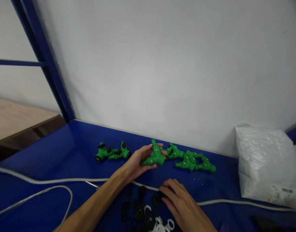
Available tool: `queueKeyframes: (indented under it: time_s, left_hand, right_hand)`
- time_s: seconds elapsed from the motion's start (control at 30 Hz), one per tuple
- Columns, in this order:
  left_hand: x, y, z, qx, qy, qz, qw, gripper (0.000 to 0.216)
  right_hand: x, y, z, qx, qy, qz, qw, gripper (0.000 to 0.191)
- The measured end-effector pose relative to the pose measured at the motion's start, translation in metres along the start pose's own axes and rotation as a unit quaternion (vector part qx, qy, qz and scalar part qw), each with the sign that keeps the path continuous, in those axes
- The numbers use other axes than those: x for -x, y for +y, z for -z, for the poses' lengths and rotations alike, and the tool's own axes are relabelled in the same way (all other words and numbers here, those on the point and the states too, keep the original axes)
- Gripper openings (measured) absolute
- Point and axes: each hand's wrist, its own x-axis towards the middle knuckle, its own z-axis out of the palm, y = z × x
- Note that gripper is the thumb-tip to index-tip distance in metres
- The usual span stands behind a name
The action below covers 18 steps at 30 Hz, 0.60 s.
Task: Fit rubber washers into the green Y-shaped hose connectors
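Note:
My left hand is closed around a green Y-shaped hose splitter, held above the table with its branches facing me. My right hand is lower and to the right, its fingertips pinched at the edge of a black round cap. The fingers partly hide that cap. Just left of it lie loose black rings and caps, with white plastic rings in front. Behind my hands, more green splitters lie in a cluster on the right.
Two green splitters with black fittings lie on the blue table to the left. A white cable crosses the table, near a thin metal screwdriver-like tool. A plastic-wrapped package stands right, against the wall.

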Motion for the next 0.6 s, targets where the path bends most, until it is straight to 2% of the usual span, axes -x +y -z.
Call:
queueKeyframes:
  time_s: [0.1, 0.2, 0.3, 0.37, 0.47, 0.53, 0.6]
  left_hand:
    - [-0.001, -0.001, 0.002, 0.026, -0.005, -0.004, 1.0, 0.037]
    - [-0.004, -0.005, 0.005, 0.034, -0.007, -0.001, 0.999, 0.035]
    - [-0.006, -0.007, 0.005, 0.026, -0.005, 0.003, 1.0, 0.032]
    - [-0.006, -0.008, 0.004, 0.012, -0.005, -0.002, 1.0, 0.03]
    - [-0.003, -0.006, 0.0, -0.006, -0.005, -0.012, 1.0, 0.028]
    - [-0.001, -0.006, -0.003, -0.009, -0.008, -0.011, 1.0, 0.028]
    - [0.001, -0.005, -0.005, -0.003, -0.014, -0.008, 1.0, 0.029]
  right_hand:
    - [-0.004, -0.003, 0.011, -0.033, 0.012, 0.025, 0.999, 0.035]
    - [-0.009, -0.007, 0.028, -0.115, 0.039, 0.016, 0.992, 0.03]
    - [-0.023, -0.007, 0.045, -0.188, 0.113, -0.01, 0.976, 0.033]
    - [-0.036, -0.003, 0.052, -0.257, 0.141, -0.032, 0.956, 0.038]
    - [-0.055, 0.005, 0.052, -0.42, 0.15, -0.084, 0.891, 0.025]
    - [-0.063, 0.009, 0.045, -0.516, 0.182, -0.122, 0.828, 0.018]
    - [-0.067, 0.01, 0.038, -0.595, 0.217, -0.158, 0.757, 0.02]
